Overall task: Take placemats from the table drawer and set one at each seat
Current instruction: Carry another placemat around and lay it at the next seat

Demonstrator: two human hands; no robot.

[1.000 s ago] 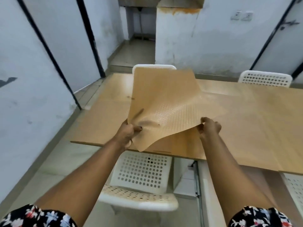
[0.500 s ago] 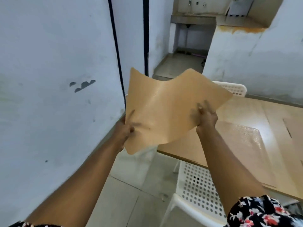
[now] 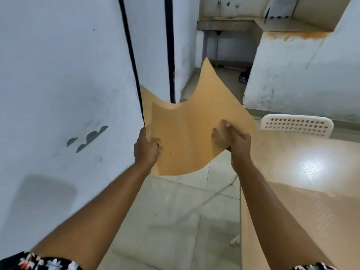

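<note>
The placemat [image 3: 187, 133] is a plain tan, close to the light wood tone of the desk [image 3: 303, 191], whose top carries a fine woven-looking texture and a bright white glare spot. The chair [image 3: 296, 124] is white with rows of round holes, the sleeves [image 3: 39, 262] are black with a red and white floral print, and the floor tiles [image 3: 175, 221] are pale grey-green. The wall [image 3: 58, 75] is whitish-blue with dark chipped patches, the door frames [image 3: 169, 55] are black, and a rusty orange stain runs along the top of the low white partition [image 3: 292, 75].

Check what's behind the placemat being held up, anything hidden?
The placemat, gripped by the left hand and right hand, covers the foot of the black door frame and some floor. Whatever lies behind it is hidden.
</note>
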